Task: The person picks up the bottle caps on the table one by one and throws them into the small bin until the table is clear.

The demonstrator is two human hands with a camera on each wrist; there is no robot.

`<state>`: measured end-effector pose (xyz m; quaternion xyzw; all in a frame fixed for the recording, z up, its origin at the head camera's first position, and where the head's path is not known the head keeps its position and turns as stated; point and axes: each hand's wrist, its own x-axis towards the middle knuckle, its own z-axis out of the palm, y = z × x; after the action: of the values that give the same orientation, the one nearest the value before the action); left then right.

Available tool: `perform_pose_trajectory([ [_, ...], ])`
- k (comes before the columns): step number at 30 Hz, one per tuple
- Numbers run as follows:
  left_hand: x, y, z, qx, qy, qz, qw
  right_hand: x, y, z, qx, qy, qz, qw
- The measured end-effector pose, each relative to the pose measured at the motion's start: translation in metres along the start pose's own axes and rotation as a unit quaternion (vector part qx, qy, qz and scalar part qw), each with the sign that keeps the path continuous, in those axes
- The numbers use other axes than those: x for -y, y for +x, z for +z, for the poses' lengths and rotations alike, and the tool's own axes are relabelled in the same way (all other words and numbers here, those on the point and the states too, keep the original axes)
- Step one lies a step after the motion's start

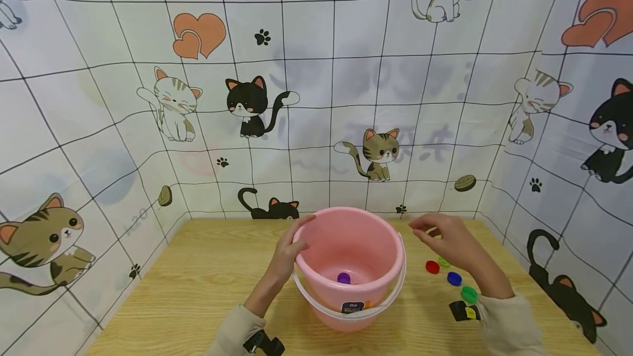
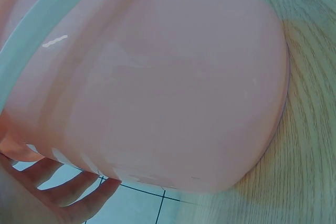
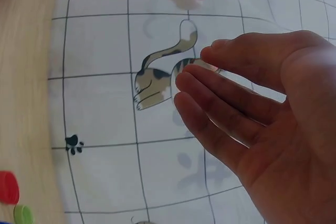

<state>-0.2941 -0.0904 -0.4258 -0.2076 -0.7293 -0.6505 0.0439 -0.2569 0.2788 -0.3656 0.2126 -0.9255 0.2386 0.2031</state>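
A pink bucket (image 1: 353, 240) with a white handle stands on the wooden table, one purple cap (image 1: 343, 278) at its bottom. My left hand (image 1: 287, 249) grips the left rim, thumb over the edge and fingers outside; the left wrist view shows those fingers along the bucket wall. Beyond the right rim hovers my right hand (image 1: 447, 238), holding nothing, with loosely bent fingers (image 3: 205, 124). Under and beside it lie a red cap (image 1: 432, 267), a light green cap (image 1: 444, 261), a blue cap (image 1: 454, 278) and a green cap (image 1: 469, 294).
The wooden table (image 1: 198, 284) reaches back to a white cloth wall (image 1: 306, 169) printed with cats and grid lines, which also hangs on both sides. By the right cuff sits a black device (image 1: 459, 311) with a yellow spot beside it.
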Motion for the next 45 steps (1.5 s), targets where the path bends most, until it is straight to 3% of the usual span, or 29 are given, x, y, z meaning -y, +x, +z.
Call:
perform_pose_trajectory([
  [9, -0.001, 0.0, 0.0, -0.003, 0.007, -0.002, 1.0, -0.03, -0.024, -0.001, 0.001, -0.008, 0.035, 0.999],
  [18, 0.0, -0.001, 0.001, -0.001, 0.004, -0.003, 1.0, -0.05, -0.042, 0.002, 0.049, -0.005, 0.077, 0.996],
  [25, 0.0, 0.0, 0.0, 0.0, 0.006, -0.002, 1.0, -0.069, -0.054, 0.005, 0.066, -0.009, 0.069, 0.995],
  [33, -0.001, 0.0, 0.0, -0.002, 0.0, -0.002, 1.0, -0.088, -0.06, 0.0, 0.186, 0.022, 0.118, 0.975],
  [45, -0.001, 0.0, -0.001, -0.001, -0.01, 0.002, 0.9999, -0.099, -0.063, 0.0, 0.25, 0.062, 0.182, 0.949],
])
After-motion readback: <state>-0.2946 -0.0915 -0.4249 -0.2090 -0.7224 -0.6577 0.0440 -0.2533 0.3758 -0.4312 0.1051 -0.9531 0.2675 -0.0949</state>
